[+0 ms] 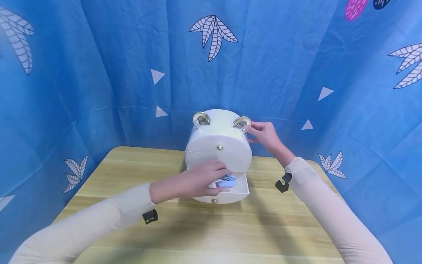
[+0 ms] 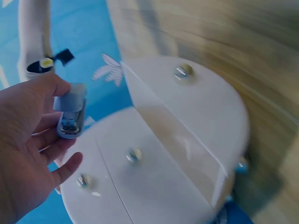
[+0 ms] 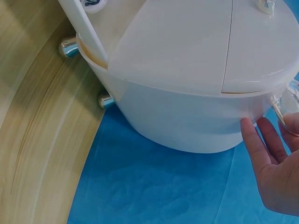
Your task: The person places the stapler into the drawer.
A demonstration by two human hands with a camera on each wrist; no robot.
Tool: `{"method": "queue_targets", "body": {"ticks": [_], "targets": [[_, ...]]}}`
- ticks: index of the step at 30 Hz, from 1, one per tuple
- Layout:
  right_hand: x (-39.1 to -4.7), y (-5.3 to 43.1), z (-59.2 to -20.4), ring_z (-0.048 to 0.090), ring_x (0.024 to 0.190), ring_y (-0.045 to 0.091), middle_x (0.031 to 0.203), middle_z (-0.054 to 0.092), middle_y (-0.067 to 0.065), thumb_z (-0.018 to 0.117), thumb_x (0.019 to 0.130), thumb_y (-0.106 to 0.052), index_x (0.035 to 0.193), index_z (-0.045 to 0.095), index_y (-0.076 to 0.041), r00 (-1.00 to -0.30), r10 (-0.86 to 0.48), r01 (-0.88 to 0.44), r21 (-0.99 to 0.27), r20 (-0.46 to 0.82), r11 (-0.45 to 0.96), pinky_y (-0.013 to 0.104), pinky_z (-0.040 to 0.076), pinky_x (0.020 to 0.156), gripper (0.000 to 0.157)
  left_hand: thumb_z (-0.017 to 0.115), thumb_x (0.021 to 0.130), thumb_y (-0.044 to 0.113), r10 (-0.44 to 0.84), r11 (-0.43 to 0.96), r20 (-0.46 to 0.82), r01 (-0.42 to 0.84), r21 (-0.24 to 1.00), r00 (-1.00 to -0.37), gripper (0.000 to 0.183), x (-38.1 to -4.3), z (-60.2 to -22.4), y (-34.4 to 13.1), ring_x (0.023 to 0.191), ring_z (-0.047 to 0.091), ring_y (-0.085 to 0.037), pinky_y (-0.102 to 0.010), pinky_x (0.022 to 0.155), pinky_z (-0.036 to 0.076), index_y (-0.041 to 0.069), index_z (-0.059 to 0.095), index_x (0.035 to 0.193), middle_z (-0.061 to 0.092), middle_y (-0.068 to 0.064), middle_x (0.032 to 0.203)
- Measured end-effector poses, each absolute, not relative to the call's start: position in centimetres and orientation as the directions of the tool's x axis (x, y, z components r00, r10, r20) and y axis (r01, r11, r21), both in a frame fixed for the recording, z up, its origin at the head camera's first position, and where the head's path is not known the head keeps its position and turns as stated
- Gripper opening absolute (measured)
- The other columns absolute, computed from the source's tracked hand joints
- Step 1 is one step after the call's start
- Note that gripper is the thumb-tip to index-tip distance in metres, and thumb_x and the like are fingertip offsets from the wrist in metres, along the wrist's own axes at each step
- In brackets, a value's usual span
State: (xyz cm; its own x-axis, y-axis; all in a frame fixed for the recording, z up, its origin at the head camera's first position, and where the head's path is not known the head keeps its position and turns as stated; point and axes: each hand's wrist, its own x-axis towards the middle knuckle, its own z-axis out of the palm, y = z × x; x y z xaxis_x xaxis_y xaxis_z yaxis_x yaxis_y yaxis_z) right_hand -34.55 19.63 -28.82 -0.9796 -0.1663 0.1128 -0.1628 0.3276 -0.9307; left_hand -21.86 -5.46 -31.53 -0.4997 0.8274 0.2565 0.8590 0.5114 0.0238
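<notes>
My left hand (image 1: 202, 178) pinches a small light-blue stapler (image 2: 71, 105) between thumb and fingers, above the pulled-out bottom drawer (image 1: 230, 198) of a white rounded storage box (image 1: 218, 128). My right hand (image 1: 266, 136) is at the box's right side. Its thumb and fingers hold the gold-and-silver ear (image 1: 242, 122) on top, while other fingertips (image 3: 246, 125) touch the white side wall in the right wrist view. The drawers higher up are closed, each with a small round knob (image 2: 134, 156).
The box stands on a wood-grain table (image 1: 141, 168) near its back edge. A second ear (image 1: 201, 119) sits on the box's top left. Short metallic feet (image 3: 106, 100) hold the box up. Blue patterned cloth (image 1: 211, 80) hangs behind and on both sides.
</notes>
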Motion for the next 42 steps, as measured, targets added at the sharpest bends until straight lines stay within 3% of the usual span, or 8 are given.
{"method": "queue_targets", "body": {"ticks": [12, 16, 21, 30, 42], "targets": [[-34.4, 19.7, -28.6, 0.057, 0.115, 0.020, 0.122, 0.062, 0.012, 0.062, 0.090, -0.024, 0.121, 0.063, -0.007, -0.980, -0.163, -0.166, -0.929, 0.117, 0.331, 0.035, 0.056, 0.078, 0.035, 0.072, 0.080, 0.025, 0.848, 0.496, 0.334, 0.838, -0.227, -0.412, 0.043, -23.6, -32.3, -9.3, 0.100, 0.053, -0.020, -0.031, 0.092, 0.047, 0.005, 0.061, 0.117, 0.058, -0.005, 0.107], [-34.4, 19.8, -28.5, 0.056, 0.116, 0.020, 0.123, 0.062, 0.011, 0.062, 0.090, -0.024, 0.121, 0.063, -0.008, -0.980, -0.164, -0.164, -0.927, 0.113, 0.336, 0.035, 0.056, 0.077, 0.035, 0.072, 0.080, 0.022, 0.847, 0.505, 0.316, 0.835, -0.221, -0.428, 0.038, -24.2, -33.0, -10.1, 0.097, 0.054, -0.021, -0.032, 0.089, 0.048, 0.004, 0.062, 0.113, 0.057, -0.006, 0.105], [-34.5, 19.8, -28.5, 0.056, 0.116, 0.021, 0.123, 0.061, 0.011, 0.062, 0.090, -0.025, 0.122, 0.063, -0.008, -0.981, -0.162, -0.157, -0.927, 0.106, 0.342, 0.034, 0.056, 0.077, 0.036, 0.072, 0.081, 0.027, 0.848, 0.525, 0.238, 0.811, -0.257, -0.474, 0.043, -24.5, -33.6, -10.9, 0.106, 0.054, -0.023, -0.037, 0.094, 0.047, 0.005, 0.061, 0.116, 0.059, -0.007, 0.111], [-34.5, 19.6, -28.6, 0.057, 0.115, 0.022, 0.121, 0.062, 0.012, 0.063, 0.090, -0.026, 0.120, 0.064, -0.007, -0.979, -0.166, -0.167, -0.926, 0.116, 0.339, 0.033, 0.057, 0.076, 0.036, 0.073, 0.079, 0.033, 0.863, 0.504, 0.207, 0.800, -0.326, -0.460, 0.043, -25.2, -34.7, -11.8, 0.106, 0.052, -0.024, -0.038, 0.087, 0.047, 0.007, 0.063, 0.112, 0.058, -0.006, 0.110], [-34.6, 19.5, -28.6, 0.059, 0.112, 0.020, 0.119, 0.063, 0.011, 0.064, 0.089, -0.025, 0.118, 0.065, -0.006, -0.980, -0.158, -0.164, -0.930, 0.117, 0.329, 0.033, 0.057, 0.076, 0.034, 0.073, 0.080, 0.030, 0.855, 0.517, 0.125, 0.809, -0.279, -0.503, 0.037, -25.7, -35.3, -12.0, 0.102, 0.052, -0.020, -0.039, 0.085, 0.047, 0.011, 0.064, 0.111, 0.059, -0.004, 0.111]]}}
